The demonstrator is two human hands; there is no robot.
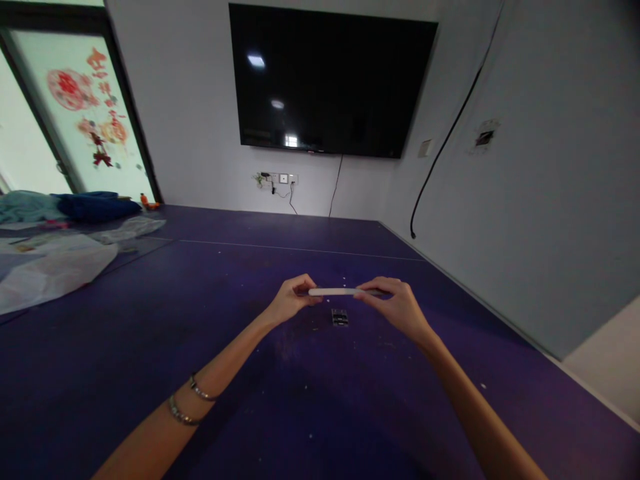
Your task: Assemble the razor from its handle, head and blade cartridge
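Observation:
Both hands are raised in front of me, one at each end of a slim whitish bar (pixel 333 291). The bar is held level, and its left end looks rounded. My left hand (pixel 294 295) is closed in a pinch at that end. Thumb and fingers of my right hand (pixel 393 298) grip the other end, where a thin darker part shows between the fingers. What kind of thing the bar is, I cannot tell. Just below it, a small black-and-clear rectangular piece (pixel 340 317) lies on the dark purple surface (pixel 280 413).
Small white specks dot the surface. To the left lie crumpled white sheeting (pixel 60 270), a dark blue cloth (pixel 97 207) and a teal cloth (pixel 27 207). A black cable (pixel 443 143) hangs along the right wall. A large screen (pixel 333 80) is mounted on the far wall above sockets (pixel 283 179).

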